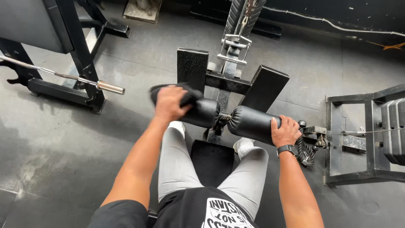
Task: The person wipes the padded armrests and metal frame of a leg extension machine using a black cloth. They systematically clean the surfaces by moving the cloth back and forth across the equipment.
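Both arms reach forward over the grey-trousered thighs [177, 164]. The left hand [169, 102] is curled, fingers clamped down; the right hand [285, 131], watch-strapped at the wrist, lies palm-down, fingers bent.

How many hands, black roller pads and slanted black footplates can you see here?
Hands: 2, the left hand and the right hand, each on a pad
Black roller pads: 2, the left pad and the right pad
Slanted footplates: 2, the left footplate and the right footplate
Total: 6
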